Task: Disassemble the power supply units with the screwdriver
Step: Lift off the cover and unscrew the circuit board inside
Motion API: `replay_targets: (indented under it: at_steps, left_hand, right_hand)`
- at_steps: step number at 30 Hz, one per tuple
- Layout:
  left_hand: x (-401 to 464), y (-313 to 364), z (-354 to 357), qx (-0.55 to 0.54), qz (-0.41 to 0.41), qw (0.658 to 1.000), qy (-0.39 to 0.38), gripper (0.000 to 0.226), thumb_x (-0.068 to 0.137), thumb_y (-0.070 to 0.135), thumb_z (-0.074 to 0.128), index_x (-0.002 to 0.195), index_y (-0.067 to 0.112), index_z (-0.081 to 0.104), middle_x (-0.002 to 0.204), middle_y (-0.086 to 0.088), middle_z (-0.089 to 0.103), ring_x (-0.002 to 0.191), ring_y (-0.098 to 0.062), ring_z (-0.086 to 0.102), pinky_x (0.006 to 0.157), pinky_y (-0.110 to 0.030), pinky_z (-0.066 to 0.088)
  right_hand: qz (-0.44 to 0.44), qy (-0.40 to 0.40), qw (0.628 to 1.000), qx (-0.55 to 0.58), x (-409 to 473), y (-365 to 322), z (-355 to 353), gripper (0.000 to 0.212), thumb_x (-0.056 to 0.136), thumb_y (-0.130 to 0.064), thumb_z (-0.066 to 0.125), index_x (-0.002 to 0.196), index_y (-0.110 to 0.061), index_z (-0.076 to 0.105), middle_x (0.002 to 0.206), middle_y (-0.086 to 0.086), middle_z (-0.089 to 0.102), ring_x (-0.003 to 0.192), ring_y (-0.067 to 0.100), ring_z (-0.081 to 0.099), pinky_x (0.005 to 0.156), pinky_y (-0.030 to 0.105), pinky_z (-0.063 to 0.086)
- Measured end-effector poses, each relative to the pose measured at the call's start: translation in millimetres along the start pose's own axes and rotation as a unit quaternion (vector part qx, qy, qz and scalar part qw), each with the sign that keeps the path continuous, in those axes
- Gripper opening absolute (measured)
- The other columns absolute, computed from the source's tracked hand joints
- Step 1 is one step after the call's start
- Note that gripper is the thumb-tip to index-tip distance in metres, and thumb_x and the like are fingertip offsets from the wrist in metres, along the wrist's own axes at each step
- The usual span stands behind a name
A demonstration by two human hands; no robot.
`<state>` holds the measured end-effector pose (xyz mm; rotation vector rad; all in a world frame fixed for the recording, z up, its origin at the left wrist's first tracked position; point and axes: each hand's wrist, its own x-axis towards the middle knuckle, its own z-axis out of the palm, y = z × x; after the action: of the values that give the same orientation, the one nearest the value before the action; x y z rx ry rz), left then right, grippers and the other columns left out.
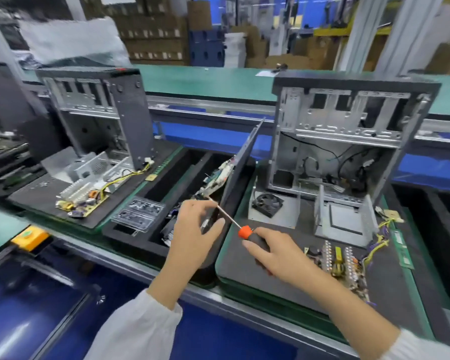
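The right hand (278, 252) grips the black handle of the screwdriver (240, 229) near the front left corner of the right-hand mat (270, 289), fingers curled round it, the orange collar just past the thumb. The shaft runs up and to the left, its tip ending by the fingers of the left hand (192, 227). That hand holds the lower end of a grey panel (240, 162), thumb on the near side and fingers curled behind; the panel stands tilted in the foam tray (130, 237) between the two mats, leaning toward the right-hand case (348, 136).

On the right mat, in front of the open case, a fan plate (270, 206) lies flat, a bare metal shell (346, 219) stands beside it, and a circuit board (340, 261) with yellow wires lies near the front right corner. On the left mat (70, 211) a second case (99, 113) stands at the back, with another metal shell (89, 167) and board (81, 201) in front of it. A clear plastic box (139, 213) rests on the tray's left edge.
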<state>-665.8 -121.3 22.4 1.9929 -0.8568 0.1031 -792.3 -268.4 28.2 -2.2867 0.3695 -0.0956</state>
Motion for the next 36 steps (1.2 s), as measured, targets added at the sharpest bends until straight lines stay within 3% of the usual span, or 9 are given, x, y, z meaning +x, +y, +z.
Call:
replay_targets:
  at_steps: [4, 7, 9, 12, 18, 22, 25, 29, 36]
  left_hand:
    - [-30.6, -18.7, -21.8, -0.251, -0.247, 0.932, -0.084, 0.041, 0.082, 0.044, 0.068, 0.109, 0.014, 0.064, 0.115, -0.013, 0.065, 0.100, -0.018, 0.065, 0.082, -0.024, 0.052]
    - [-49.8, -33.0, -43.1, -0.395, -0.297, 0.856, -0.151, 0.036, 0.089, 0.041, 0.063, 0.107, 0.011, 0.070, 0.108, -0.017, 0.071, 0.097, -0.026, 0.068, 0.080, -0.033, 0.055]
    - [-57.1, -46.8, -63.2, -0.412, -0.290, 0.850, -0.150, 0.029, 0.090, 0.035, 0.064, 0.111, 0.016, 0.069, 0.106, -0.012, 0.072, 0.092, -0.022, 0.069, 0.078, -0.033, 0.055]
    - [-61.3, -73.9, -102.7, -0.424, -0.292, 0.846, -0.139, 0.023, 0.096, 0.028, 0.060, 0.115, 0.018, 0.068, 0.103, -0.011, 0.072, 0.083, -0.017, 0.068, 0.074, -0.034, 0.054]
    - [-61.7, -144.3, -198.1, -0.445, -0.318, 0.832, -0.093, 0.029, 0.097, 0.021, 0.057, 0.119, 0.003, 0.061, 0.103, -0.016, 0.069, 0.086, -0.027, 0.063, 0.081, -0.048, 0.051]
    - [-56.7, -177.1, -242.1, -0.444, -0.329, 0.832, -0.055, 0.027, 0.099, 0.019, 0.052, 0.114, -0.002, 0.059, 0.102, -0.020, 0.069, 0.084, -0.026, 0.067, 0.077, -0.041, 0.054]
    - [-46.8, -211.4, -273.1, -0.441, -0.340, 0.830, -0.008, 0.030, 0.101, 0.023, 0.049, 0.117, -0.002, 0.055, 0.112, -0.021, 0.069, 0.101, -0.040, 0.065, 0.086, -0.046, 0.055]
    - [-28.2, -259.3, -303.8, -0.454, -0.355, 0.816, 0.034, 0.033, 0.100, 0.027, 0.050, 0.118, 0.000, 0.057, 0.106, -0.014, 0.073, 0.098, -0.030, 0.070, 0.084, -0.043, 0.057]
    - [35.8, -366.7, -349.8, -0.442, -0.415, 0.786, 0.123, 0.031, 0.097, 0.031, 0.057, 0.111, 0.004, 0.061, 0.102, -0.017, 0.073, 0.085, -0.031, 0.071, 0.068, -0.038, 0.059]
  right_hand:
    - [0.033, -0.054, 0.987, 0.149, -1.3, -36.7, 39.2, 0.007, 0.095, -0.019, 0.049, 0.094, -0.013, 0.053, 0.069, 0.003, 0.059, 0.053, 0.014, 0.056, 0.050, 0.025, 0.046]
    - [0.022, -0.064, 0.982, 0.175, 5.0, -67.9, 71.0, 0.012, 0.096, -0.016, 0.046, 0.104, -0.021, 0.054, 0.080, -0.002, 0.062, 0.065, 0.010, 0.057, 0.057, 0.023, 0.049]
    - [0.004, -0.045, 0.987, 0.154, 12.6, -86.1, 94.8, 0.015, 0.097, -0.023, 0.048, 0.107, -0.033, 0.051, 0.094, -0.013, 0.062, 0.076, -0.003, 0.059, 0.067, 0.015, 0.049]
    - [0.000, -0.022, 0.985, 0.169, 26.3, -119.0, 134.2, 0.015, 0.095, -0.026, 0.053, 0.108, -0.030, 0.047, 0.096, -0.016, 0.061, 0.073, -0.017, 0.058, 0.060, 0.007, 0.047]
    - [-0.023, 0.008, 0.990, 0.139, 64.4, -198.1, 223.3, 0.014, 0.091, -0.027, 0.059, 0.097, -0.025, 0.046, 0.084, -0.002, 0.063, 0.058, -0.003, 0.060, 0.048, 0.013, 0.045]
    - [-0.028, 0.006, 0.994, 0.104, 86.6, -232.3, 260.9, 0.021, 0.092, -0.034, 0.057, 0.101, -0.025, 0.040, 0.084, -0.003, 0.064, 0.056, 0.003, 0.062, 0.050, 0.017, 0.048]
    - [-0.038, -0.003, 0.996, 0.086, 111.6, -254.2, 291.9, 0.023, 0.092, -0.038, 0.057, 0.098, -0.030, 0.036, 0.094, -0.011, 0.061, 0.068, -0.006, 0.060, 0.054, 0.012, 0.046]
    - [-0.063, -0.063, 0.996, 0.025, 161.6, -277.8, 322.9, 0.026, 0.091, -0.043, 0.058, 0.100, -0.029, 0.038, 0.093, -0.017, 0.058, 0.073, -0.012, 0.056, 0.059, 0.008, 0.045]
    - [-0.137, -0.136, 0.976, -0.105, 292.0, -324.4, 375.8, 0.037, 0.089, -0.057, 0.051, 0.103, -0.025, 0.039, 0.088, -0.006, 0.062, 0.077, 0.014, 0.061, 0.069, 0.037, 0.052]
